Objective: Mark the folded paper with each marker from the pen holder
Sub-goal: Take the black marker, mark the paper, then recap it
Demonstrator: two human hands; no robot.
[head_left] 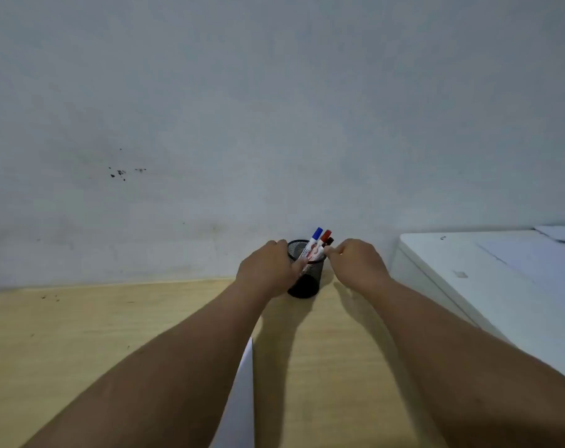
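A black mesh pen holder point(308, 279) stands at the far edge of the wooden table point(80, 334), against the wall. Three markers lean to the right in it: one with a blue cap point(316, 233), one with a red cap point(325, 236) and one with a dark cap point(329, 241). My left hand point(266, 270) is wrapped around the holder's left side. My right hand point(355, 263) is at the holder's right rim, its fingertips pinched together by the dark-capped marker; whether they grip it I cannot tell. The white folded paper point(242, 402) lies near me, mostly under my left forearm.
A grey wall rises directly behind the table. On the right stands a white cabinet point(500, 286) a little higher than the table, with sheets of paper point(562, 234) on its far corner.
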